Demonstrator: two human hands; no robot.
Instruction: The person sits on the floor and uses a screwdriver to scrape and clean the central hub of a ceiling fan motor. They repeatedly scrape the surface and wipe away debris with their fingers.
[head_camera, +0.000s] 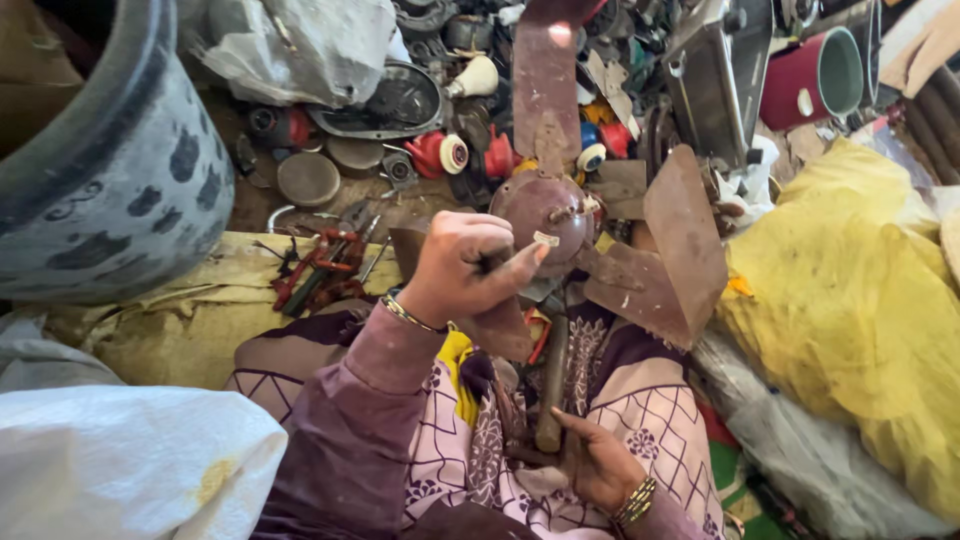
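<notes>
Rusty fan hub (545, 210), frame centre: our left hand (465, 270) grips a small tool; right hand (595, 460) clasps the shaft (552, 385).

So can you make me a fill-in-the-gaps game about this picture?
1. The left hand is at the hub of a rusty ____ with flat blades.
2. The right hand grips a wooden ____ in the lap.
3. The big sack on the right is ____.
4. The pliers have ____ handles.

Missing words: fan; handle; yellow; red

Soft even daylight, edges warped, sharp.
</notes>
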